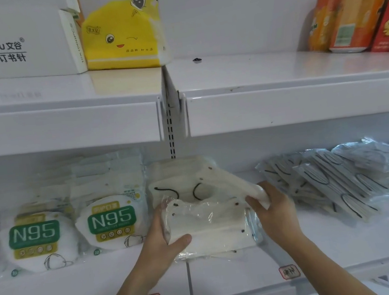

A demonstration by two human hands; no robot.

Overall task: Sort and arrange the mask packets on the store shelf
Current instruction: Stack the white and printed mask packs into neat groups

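Mask packets (209,229) in cream, wrapped in clear film, sit as a loose bundle on the lower shelf (230,274), right at the seam between its two bays, and I take that bundle as my landmark. My left hand (161,235) grips its left end, thumb curled across the front. My right hand (274,207) pinches a single cream packet (238,186) lifted off the bundle's upper right corner, fingers curled round its tip. Just behind the bundle stands a stack of the same cream masks (180,181) with black ear loops, fairly square. Left of the bundle, two rows of N95 packs (109,220) stand upright and look finished. Right of it, a heap of grey packets (328,179) lies slumped and fanned out; that, I judge, is the main work left, along with squaring what I hold. Above and beyond, the upper shelf (60,115) carries a staple box (14,44), yellow tissues (122,35) and cans (354,15).
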